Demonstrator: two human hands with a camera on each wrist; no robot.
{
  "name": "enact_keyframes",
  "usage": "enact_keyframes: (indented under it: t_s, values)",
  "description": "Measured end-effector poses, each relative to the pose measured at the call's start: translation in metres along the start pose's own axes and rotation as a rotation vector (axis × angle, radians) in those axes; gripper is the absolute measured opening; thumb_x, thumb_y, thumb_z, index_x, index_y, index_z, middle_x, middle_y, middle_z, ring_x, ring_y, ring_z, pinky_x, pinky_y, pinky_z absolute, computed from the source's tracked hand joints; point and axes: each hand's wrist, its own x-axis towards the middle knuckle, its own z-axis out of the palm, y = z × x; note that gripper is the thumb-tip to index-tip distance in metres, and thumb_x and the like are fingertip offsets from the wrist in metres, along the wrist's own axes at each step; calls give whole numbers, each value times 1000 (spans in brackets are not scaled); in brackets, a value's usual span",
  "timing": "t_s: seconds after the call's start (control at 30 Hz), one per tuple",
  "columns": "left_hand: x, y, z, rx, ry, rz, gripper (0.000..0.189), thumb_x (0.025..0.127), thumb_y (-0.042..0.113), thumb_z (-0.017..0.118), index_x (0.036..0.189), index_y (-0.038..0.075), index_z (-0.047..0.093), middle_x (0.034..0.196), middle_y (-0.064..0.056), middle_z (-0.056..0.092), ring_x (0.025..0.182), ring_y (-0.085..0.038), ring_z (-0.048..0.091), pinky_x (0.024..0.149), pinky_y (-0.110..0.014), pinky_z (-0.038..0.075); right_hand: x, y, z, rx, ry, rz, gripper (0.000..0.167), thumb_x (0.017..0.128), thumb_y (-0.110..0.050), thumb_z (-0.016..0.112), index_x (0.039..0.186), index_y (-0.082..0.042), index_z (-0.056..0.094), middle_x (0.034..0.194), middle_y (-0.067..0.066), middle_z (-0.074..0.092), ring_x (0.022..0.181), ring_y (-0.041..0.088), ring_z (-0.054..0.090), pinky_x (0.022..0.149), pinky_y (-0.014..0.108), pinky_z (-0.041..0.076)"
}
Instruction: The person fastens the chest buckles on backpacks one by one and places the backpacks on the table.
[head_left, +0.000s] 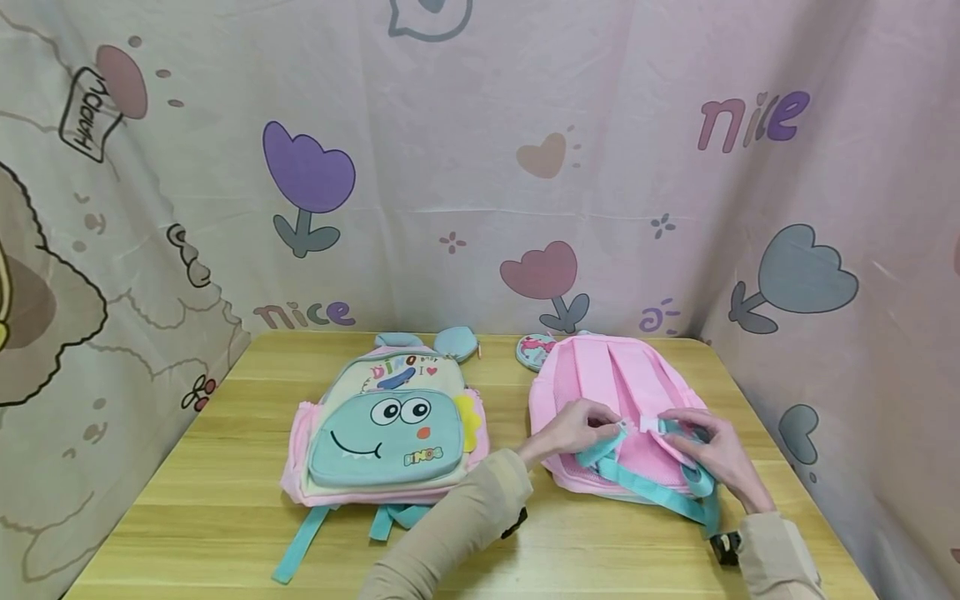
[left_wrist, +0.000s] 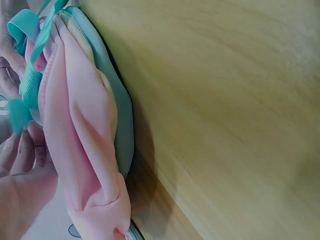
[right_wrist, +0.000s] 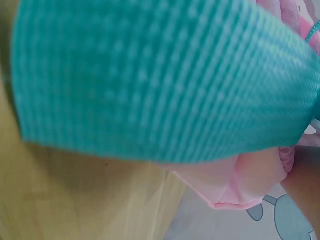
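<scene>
A pink backpack [head_left: 615, 375] lies on the table with its shoulder straps facing up. Over its lower half, my left hand [head_left: 573, 429] pinches the end of a teal webbing strap [head_left: 600, 454], where a small pale piece shows at the fingertips. My right hand [head_left: 712, 446] holds a strap beside a white plastic buckle [head_left: 651, 424], its fingers and thumb on either side. In the left wrist view, the left fingers [left_wrist: 30, 155] close on the teal webbing beside the bag's pink side. A wide teal strap [right_wrist: 150, 80] hides most of the right wrist view.
A second backpack [head_left: 386, 437] with a dinosaur face lies front up to the left, its teal straps [head_left: 302, 542] trailing toward the near edge. A round pouch [head_left: 534, 352] sits behind the pink bag. The wooden table [head_left: 202, 492] ends at a printed curtain [head_left: 450, 167].
</scene>
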Motion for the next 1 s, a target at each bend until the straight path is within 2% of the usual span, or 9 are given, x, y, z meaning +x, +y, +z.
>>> enact_keyframes:
  t_s: [0.2, 0.4, 0.47, 0.6, 0.83, 1.0]
  values:
    - [1, -1, 1, 6, 30, -7, 25, 99, 18, 63, 118, 9, 75, 111, -3, 77, 80, 6, 53, 74, -11, 46, 1, -2, -1, 6, -21, 47, 27, 90, -17, 76, 115, -8, 74, 120, 1, 71, 105, -12, 53, 89, 10, 43]
    - [2, 2, 4, 30, 45, -37, 26, 100, 15, 61, 121, 9, 74, 107, -3, 77, 73, 3, 51, 66, -12, 44, 2, -4, -2, 22, -48, 83, 30, 91, -20, 75, 119, -8, 72, 114, -25, 66, 104, -8, 53, 88, 16, 44]
    - [2, 3, 5, 38, 47, -43, 26, 100, 13, 60, 121, 8, 74, 104, -1, 77, 72, 2, 50, 65, -12, 42, 3, -3, -1, 30, -56, 81, 31, 91, -19, 75, 119, -7, 72, 112, -29, 64, 104, -7, 53, 89, 18, 44]
    - [3, 5, 6, 44, 40, -55, 27, 100, 11, 58, 122, 8, 73, 93, 0, 71, 68, 0, 47, 62, -13, 39, 4, -2, -1, 30, -74, 74, 30, 91, -19, 75, 118, -7, 72, 113, -29, 64, 105, -5, 52, 88, 20, 44]
    - [5, 5, 8, 47, 6, -34, 33, 100, 7, 54, 129, 9, 69, 87, 1, 65, 63, 0, 45, 58, -13, 39, 6, -3, 0, 62, -86, 34, 27, 90, -15, 76, 115, -5, 73, 112, -24, 68, 103, -2, 56, 86, 20, 45]
    - [5, 3, 8, 39, -34, -11, 38, 101, 6, 51, 135, 12, 65, 64, 6, 46, 53, -1, 38, 50, -14, 33, 8, -5, 0, 75, -90, 2, 25, 90, -11, 75, 113, -3, 73, 112, -17, 70, 103, -1, 57, 87, 20, 46]
